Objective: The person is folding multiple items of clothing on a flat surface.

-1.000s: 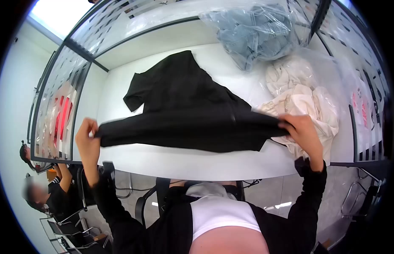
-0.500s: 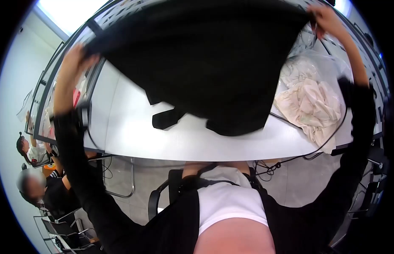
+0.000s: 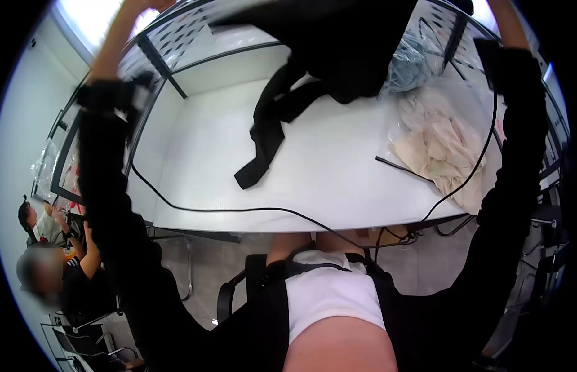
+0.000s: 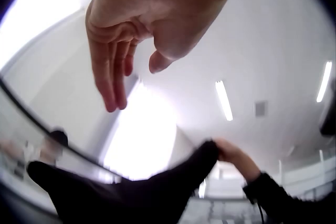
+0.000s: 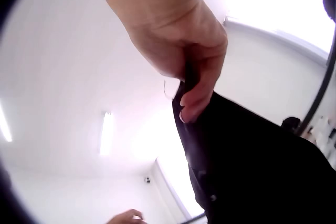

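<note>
A black garment (image 3: 344,49) hangs in the air over the white table (image 3: 208,136), with narrow dark strips trailing from its lower edge toward the tabletop. In the right wrist view, the right hand (image 5: 197,61) pinches the garment's edge between thumb and curled fingers; small shiny dots show along that edge. The left hand (image 4: 152,24) is raised, its fingers loosely extended and nothing between them. A corner of the garment stands apart, below those fingertips, in the left wrist view. The head view shows just part of the left hand at its top edge, and the right hand is outside it.
Cream fabric (image 3: 440,142) in clear plastic lies on the table's right side, with bagged blue denim (image 3: 409,65) behind it. A black cable (image 3: 239,210) runs across the front of the table. Framed panels border the table. Other people (image 3: 43,273) sit at the left.
Both hands have risen from the table, lifting the black garment from lying spread to hanging high. The left hand has let go of its end. The cable now stretches across the table front.
</note>
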Motion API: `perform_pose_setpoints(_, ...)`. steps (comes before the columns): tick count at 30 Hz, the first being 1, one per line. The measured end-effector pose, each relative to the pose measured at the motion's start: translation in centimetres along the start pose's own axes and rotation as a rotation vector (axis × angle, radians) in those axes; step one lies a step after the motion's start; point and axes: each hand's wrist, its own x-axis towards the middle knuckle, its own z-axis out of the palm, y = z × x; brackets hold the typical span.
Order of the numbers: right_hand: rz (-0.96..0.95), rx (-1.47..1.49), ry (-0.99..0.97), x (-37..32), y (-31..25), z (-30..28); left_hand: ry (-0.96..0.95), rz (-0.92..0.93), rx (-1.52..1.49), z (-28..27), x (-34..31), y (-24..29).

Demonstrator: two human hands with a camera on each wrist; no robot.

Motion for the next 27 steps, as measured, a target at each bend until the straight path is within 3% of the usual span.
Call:
perform_pose_setpoints(1,0.09,-0.035,-0.123,-2.7,-0.9,2.1,0.059,0.021,0.372,3.6,-0.4,-1.6)
perform_pose_setpoints(3,0.177,-0.373,-0.149,-6.2,0.3,5.2,0.182,-0.192,1.062,15.8,-2.1,-5.4)
perform_pose_setpoints(4,0.347,-0.182,-0.313,-8.4,0.2,6.3,0.182,-0.07,1.013,18.7,-3.9,-9.4)
perform_pose_setpoints(5,0.356,-0.098,-0.361,-9.3,2.2,7.0,0.076,-0.152,0.928,21.3,-4.9,-10.3)
perform_pose_setpoints(7,0.448,0.059,-0.461,-12.4,5.0,8.5,0.055,-0.082,0.999,23.2,-6.6,-15.5)
perform_pose_setpoints(9,0.566,0.184,-0.552,-16.1,6.6,9.6,0.052,-0.109,0.978,23.9,-7.1,-18.2)
perform_pose_setpoints(13,0.692,0.284,-0.489,-21.2,8.4,10.7,-0.141,-0.295,0.867,23.6,-6.7,-20.2)
perform_pose_setpoints(16,0.753,0.337,-0.44,-22.6,9.1,10.7,-0.065,-0.247,0.934,23.2,-5.6,-20.8)
perform_pose_setpoints(19,0.784,0.368,-0.411,-23.3,10.2,10.7,-0.189,-0.179,0.99,22.0,-5.1,-22.0)
perform_pose_setpoints(23,0.758,0.346,-0.336,-24.4,11.8,10.4,-0.117,-0.193,1.037,21.9,-3.8,-22.7)
perform_pose_setpoints(24,0.743,0.312,-0.302,-24.6,12.2,10.3,-0.034,-0.199,1.04,21.7,-3.9,-22.5)
perform_pose_setpoints(25,0.725,0.277,-0.267,-24.9,12.7,10.1,0.082,-0.044,0.929,21.1,-4.1,-22.6)
perform_pose_setpoints(27,0.631,0.091,-0.187,-25.8,13.4,9.3,0.228,-0.018,1.013,20.1,-5.0,-19.2)
